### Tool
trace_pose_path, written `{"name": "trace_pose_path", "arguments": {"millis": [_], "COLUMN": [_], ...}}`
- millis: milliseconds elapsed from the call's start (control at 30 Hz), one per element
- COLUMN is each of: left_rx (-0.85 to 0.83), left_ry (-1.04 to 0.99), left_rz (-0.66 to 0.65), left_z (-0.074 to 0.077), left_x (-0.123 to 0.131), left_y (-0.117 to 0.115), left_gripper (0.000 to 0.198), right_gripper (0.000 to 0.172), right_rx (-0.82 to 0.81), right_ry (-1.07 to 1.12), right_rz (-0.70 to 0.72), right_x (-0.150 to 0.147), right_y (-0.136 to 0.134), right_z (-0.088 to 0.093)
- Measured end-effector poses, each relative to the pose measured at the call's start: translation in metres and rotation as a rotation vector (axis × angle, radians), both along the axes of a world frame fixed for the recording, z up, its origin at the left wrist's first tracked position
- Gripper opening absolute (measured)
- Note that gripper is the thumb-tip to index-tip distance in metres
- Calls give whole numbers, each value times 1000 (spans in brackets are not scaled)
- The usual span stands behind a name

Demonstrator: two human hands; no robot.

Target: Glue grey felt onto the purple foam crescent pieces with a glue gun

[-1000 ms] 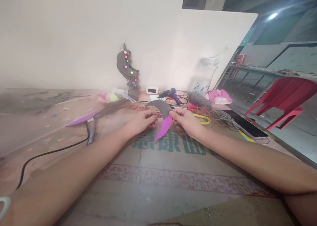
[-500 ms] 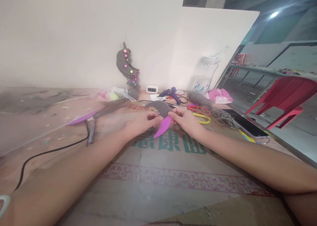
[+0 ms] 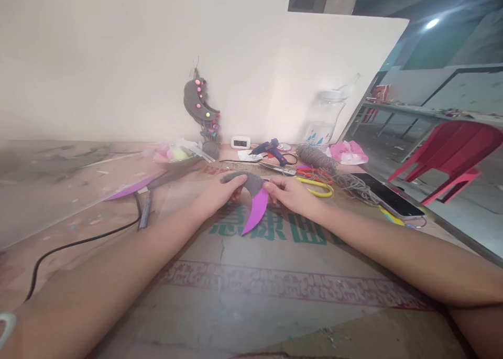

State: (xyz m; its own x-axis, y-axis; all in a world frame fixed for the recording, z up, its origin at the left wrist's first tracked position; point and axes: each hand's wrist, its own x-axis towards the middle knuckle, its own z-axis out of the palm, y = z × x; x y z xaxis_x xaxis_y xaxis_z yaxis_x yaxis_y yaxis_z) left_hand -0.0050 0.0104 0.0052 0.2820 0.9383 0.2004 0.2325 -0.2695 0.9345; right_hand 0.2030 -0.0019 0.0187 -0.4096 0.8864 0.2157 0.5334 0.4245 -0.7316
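A crescent-shaped cutout (image 3: 257, 212) hangs between my hands above the cardboard, its lower tip bare purple and its upper part wound in grey yarn (image 3: 253, 184). My left hand (image 3: 230, 190) is closed on the wrapped part, thumb on top. At the right edge, where the wrapping meets the purple, the fingers of my right hand (image 3: 285, 192) are pinched together. Whether they hold the crescent's edge or the yarn strand is too small to tell. Behind them, a loose skein of grey yarn (image 3: 316, 157) trails down to the right.
A blue glue gun (image 3: 271, 149), scissors with yellow handles (image 3: 320, 187), a phone (image 3: 387, 195) and a water bottle (image 3: 324, 118) stand or lie beyond my hands. A decorated grey crescent (image 3: 196, 99) hangs on the wall. At left lie a purple piece (image 3: 129, 187) and a black cable (image 3: 78, 238).
The crescent has turned and come slightly lower, so more of its purple tip shows. My left thumb now lies higher on the wrapped part. My right hand has shifted slightly.
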Motion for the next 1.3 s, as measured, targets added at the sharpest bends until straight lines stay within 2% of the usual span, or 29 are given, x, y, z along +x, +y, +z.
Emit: {"name": "trace_pose_path", "arguments": {"millis": [133, 233, 367, 633, 733, 833, 967, 1133, 1300], "left_rx": [27, -12, -42, -30, -19, -20, -35, -54, -33], "left_ry": [143, 175, 183, 131, 116, 108, 89, 100, 103], "left_rz": [28, 7, -9, -66, -77, -90, -94, -86, -89], "left_z": [0, 1, 2, 6, 7, 8, 10, 12, 12], "left_x": [-1, -2, -1, -1, 0, 2, 2, 2, 2], "left_y": [-1, -4, -5, -7, -8, -9, -11, -13, -14], "left_gripper": [34, 33, 34, 36, 37, 36, 37, 37, 35], "right_gripper": [54, 41, 28, 19, 17, 22, 24, 14, 5], "right_rx": [-13, 53, 37, 172, 258, 328, 409, 378, 445], "right_ry": [102, 201, 232, 34, -70, -148, -152, -101, -78], "right_rz": [-49, -99, -183, -211, -116, -37, -61, -142, -126], "right_x": [12, 22, 31, 26, 25, 25, 24, 23, 22], "right_y": [14, 25, 32, 36, 35, 32, 28, 31, 31], "right_z": [6, 13, 18, -3, -10, -10, -9, -12, -12]}}
